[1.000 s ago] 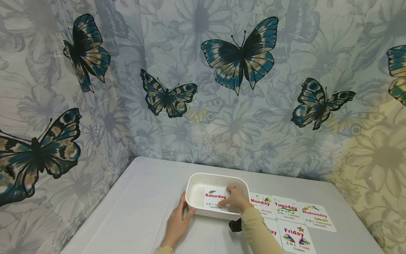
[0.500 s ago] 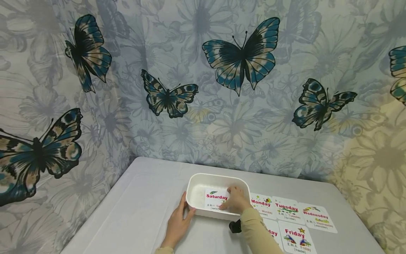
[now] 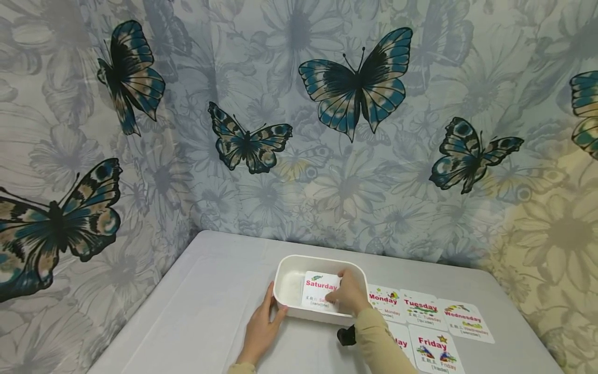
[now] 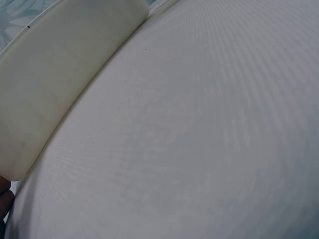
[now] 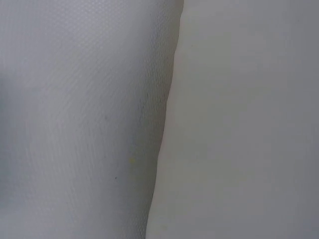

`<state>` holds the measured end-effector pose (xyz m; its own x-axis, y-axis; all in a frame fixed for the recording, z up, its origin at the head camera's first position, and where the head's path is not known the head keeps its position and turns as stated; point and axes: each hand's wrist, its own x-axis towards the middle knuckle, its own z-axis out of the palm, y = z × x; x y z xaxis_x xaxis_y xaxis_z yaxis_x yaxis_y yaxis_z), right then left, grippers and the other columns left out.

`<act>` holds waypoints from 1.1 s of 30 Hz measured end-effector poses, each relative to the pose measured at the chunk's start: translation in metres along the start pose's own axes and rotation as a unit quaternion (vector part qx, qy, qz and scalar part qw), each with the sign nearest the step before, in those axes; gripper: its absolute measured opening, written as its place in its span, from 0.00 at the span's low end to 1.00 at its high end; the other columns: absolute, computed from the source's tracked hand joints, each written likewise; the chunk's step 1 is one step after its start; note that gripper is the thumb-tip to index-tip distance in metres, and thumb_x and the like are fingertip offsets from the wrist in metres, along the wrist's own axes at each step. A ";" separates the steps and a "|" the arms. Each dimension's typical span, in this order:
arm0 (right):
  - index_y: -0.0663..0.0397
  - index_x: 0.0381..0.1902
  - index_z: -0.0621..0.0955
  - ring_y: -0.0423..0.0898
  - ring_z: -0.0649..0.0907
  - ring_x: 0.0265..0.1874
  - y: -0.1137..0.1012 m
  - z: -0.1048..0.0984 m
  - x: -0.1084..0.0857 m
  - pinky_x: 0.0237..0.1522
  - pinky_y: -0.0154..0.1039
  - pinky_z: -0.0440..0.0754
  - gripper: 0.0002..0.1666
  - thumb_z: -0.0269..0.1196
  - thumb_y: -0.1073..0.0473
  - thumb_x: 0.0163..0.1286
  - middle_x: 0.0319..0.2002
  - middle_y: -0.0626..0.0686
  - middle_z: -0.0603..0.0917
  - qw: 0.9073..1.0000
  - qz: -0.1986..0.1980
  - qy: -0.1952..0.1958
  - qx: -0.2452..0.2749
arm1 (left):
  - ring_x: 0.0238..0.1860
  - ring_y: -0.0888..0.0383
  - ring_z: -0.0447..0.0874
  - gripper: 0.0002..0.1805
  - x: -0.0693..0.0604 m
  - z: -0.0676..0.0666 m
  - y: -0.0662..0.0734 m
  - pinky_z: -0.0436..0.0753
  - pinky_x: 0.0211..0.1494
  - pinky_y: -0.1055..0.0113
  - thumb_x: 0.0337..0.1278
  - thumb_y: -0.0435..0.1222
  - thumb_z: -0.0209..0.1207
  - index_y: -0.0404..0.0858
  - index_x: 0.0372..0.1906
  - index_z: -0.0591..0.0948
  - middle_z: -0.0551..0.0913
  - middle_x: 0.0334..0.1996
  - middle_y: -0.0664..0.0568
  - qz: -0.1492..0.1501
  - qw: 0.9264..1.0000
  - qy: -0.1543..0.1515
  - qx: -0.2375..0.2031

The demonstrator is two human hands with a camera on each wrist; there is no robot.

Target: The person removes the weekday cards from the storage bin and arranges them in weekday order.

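A white plastic bin (image 3: pixel 327 317) stands on the table. At its near left corner my left hand (image 3: pixel 262 330) holds it, fingers along the side wall and thumb at the front rim. Inside the bin my right hand (image 3: pixel 350 294) pinches the right part of a white flashcard (image 3: pixel 317 291) reading "Saturday". The card looks slightly raised from the bin's floor; what lies under it is mostly hidden. In the left wrist view, the bin's outer wall (image 4: pixel 65 69) crosses the upper left. The right wrist view shows only a pale wall (image 5: pixel 239 124) and cloth up close.
Right of the bin lie flashcards for Monday (image 3: pixel 384 304), Tuesday (image 3: pixel 422 309), Wednesday (image 3: pixel 467 319) and Friday (image 3: pixel 436 348). Another card (image 3: pixel 401 340) is partly behind the right sleeve. A black object (image 3: pixel 346 336) shows by the right wrist. A butterfly-print curtain (image 3: pixel 280 208) backs the white table (image 3: pixel 187 311).
The Saturday card has risen a little and moved slightly right and away with my right hand. My left hand and the bin have stayed in place.
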<state>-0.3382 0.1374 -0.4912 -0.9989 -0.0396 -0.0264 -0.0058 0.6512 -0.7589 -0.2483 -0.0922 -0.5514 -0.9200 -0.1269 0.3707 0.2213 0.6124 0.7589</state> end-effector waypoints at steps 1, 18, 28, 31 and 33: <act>0.68 0.51 0.65 0.53 0.75 0.38 -0.001 0.000 0.000 0.48 0.50 0.72 0.42 0.75 0.67 0.41 0.39 0.59 0.75 1.000 0.002 0.005 0.000 | 0.59 0.45 0.70 0.39 0.000 0.000 0.000 0.68 0.56 0.43 0.59 0.56 0.53 0.48 0.72 0.55 0.75 0.57 0.46 0.000 1.000 0.000 0.000; 0.64 0.55 0.66 0.49 0.76 0.29 -0.011 -0.016 -0.010 0.31 0.42 0.75 0.30 0.61 0.74 0.54 0.35 0.59 0.77 0.995 -0.040 0.086 0.005 | 0.59 0.45 0.70 0.39 0.000 0.003 -0.003 0.67 0.56 0.42 0.59 0.56 0.53 0.50 0.72 0.54 0.75 0.57 0.47 -0.001 1.000 0.003 0.003; 0.62 0.58 0.67 0.49 0.80 0.30 -0.012 -0.039 -0.025 0.30 0.42 0.78 0.29 0.60 0.73 0.58 0.38 0.60 0.76 0.991 -0.045 0.110 0.056 | 0.58 0.44 0.71 0.39 0.000 0.000 -0.002 0.69 0.55 0.42 0.59 0.56 0.53 0.49 0.72 0.55 0.76 0.56 0.46 0.002 1.000 0.005 0.006; 0.59 0.60 0.66 0.51 0.81 0.34 -0.009 -0.051 -0.031 0.33 0.42 0.78 0.30 0.60 0.71 0.60 0.39 0.60 0.76 0.988 -0.034 0.119 0.087 | 0.58 0.44 0.71 0.39 -0.001 0.000 -0.001 0.68 0.55 0.42 0.59 0.57 0.53 0.50 0.72 0.55 0.75 0.57 0.47 -0.004 1.000 0.001 0.004; 0.58 0.61 0.65 0.51 0.81 0.36 -0.007 -0.061 -0.038 0.33 0.40 0.79 0.30 0.60 0.69 0.61 0.41 0.61 0.76 0.986 -0.025 0.124 0.111 | 0.58 0.44 0.71 0.39 -0.001 0.001 -0.001 0.68 0.55 0.41 0.59 0.57 0.52 0.50 0.72 0.54 0.76 0.56 0.47 -0.004 1.000 -0.001 0.003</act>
<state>-0.3029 0.1801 -0.4453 -0.9788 0.1361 0.1532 -0.0721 0.4709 -0.8792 -0.2483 -0.0916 -0.5530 -0.9223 -0.1306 0.3636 0.2118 0.6163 0.7585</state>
